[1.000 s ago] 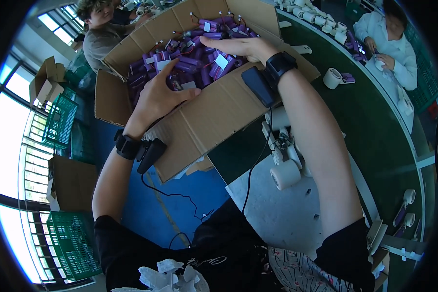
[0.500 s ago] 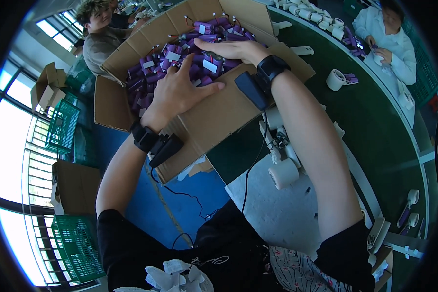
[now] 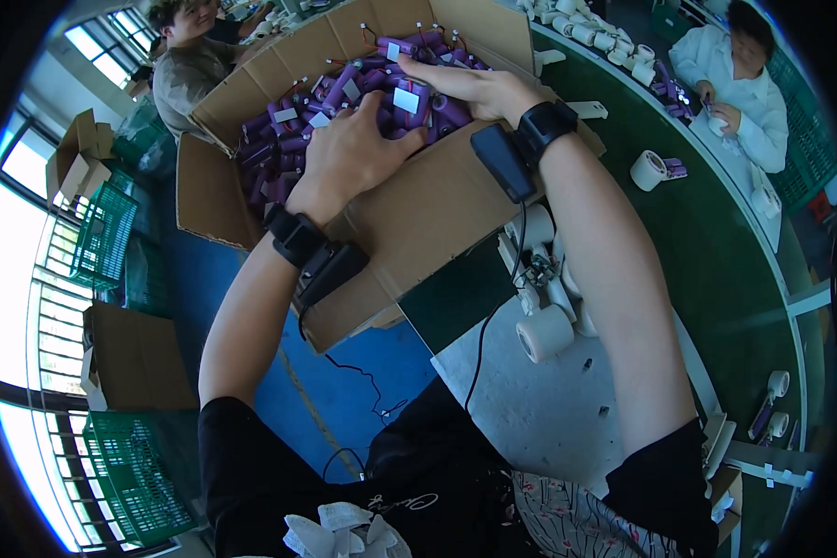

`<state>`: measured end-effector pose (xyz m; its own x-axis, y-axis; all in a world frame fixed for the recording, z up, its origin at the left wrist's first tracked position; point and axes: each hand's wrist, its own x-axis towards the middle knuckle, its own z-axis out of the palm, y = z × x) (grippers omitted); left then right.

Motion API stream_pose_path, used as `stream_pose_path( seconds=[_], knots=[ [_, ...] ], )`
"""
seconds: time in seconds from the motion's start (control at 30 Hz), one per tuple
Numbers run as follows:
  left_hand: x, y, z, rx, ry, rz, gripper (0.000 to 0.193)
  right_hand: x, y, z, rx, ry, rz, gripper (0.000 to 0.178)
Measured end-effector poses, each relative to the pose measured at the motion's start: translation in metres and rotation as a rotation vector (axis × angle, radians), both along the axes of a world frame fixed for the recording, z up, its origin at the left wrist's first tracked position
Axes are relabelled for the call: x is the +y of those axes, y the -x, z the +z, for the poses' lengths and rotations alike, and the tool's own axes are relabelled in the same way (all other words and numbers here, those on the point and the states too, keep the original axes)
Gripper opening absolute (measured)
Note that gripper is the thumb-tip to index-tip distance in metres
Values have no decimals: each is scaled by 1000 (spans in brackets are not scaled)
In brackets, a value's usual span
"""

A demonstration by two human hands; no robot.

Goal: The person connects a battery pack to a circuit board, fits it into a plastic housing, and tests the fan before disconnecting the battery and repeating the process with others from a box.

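A large open cardboard box (image 3: 437, 200) holds a heap of purple cylindrical battery cells (image 3: 288, 126) with white tabs. My left hand (image 3: 353, 149) lies palm down on the heap, fingers curled over several cells. My right hand (image 3: 474, 88) reaches in from the right and rests on cells near the box's far side, fingers spread over them. Whether either hand has lifted a cell cannot be seen. Both wrists wear black bands with a black device attached.
A green conveyor table (image 3: 716, 242) curves along the right, carrying white tape rolls (image 3: 646, 169) and small purple parts. A person in white (image 3: 744, 84) works at its far side. Another person (image 3: 191, 65) sits behind the box. Green crates (image 3: 98, 232) and a cardboard box (image 3: 135, 358) stand left.
Both hands have moved deeper over the cells in the box. The left hand shifted from the box's near edge onto the heap, toward the right hand.
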<state>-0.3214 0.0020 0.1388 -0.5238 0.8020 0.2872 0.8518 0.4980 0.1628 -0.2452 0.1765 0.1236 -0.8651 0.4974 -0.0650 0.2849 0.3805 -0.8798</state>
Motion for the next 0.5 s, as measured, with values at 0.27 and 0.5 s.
stream_pose_path(
  seconds=[0.27, 0.5],
  knots=[
    [9, 17, 7, -168, -68, -123, 72, 6, 0, 24, -34, 507, 127, 72],
    [7, 22, -10, -301, -347, -140, 72, -13, -3, 30, 79, 478, -5, 51]
  ],
)
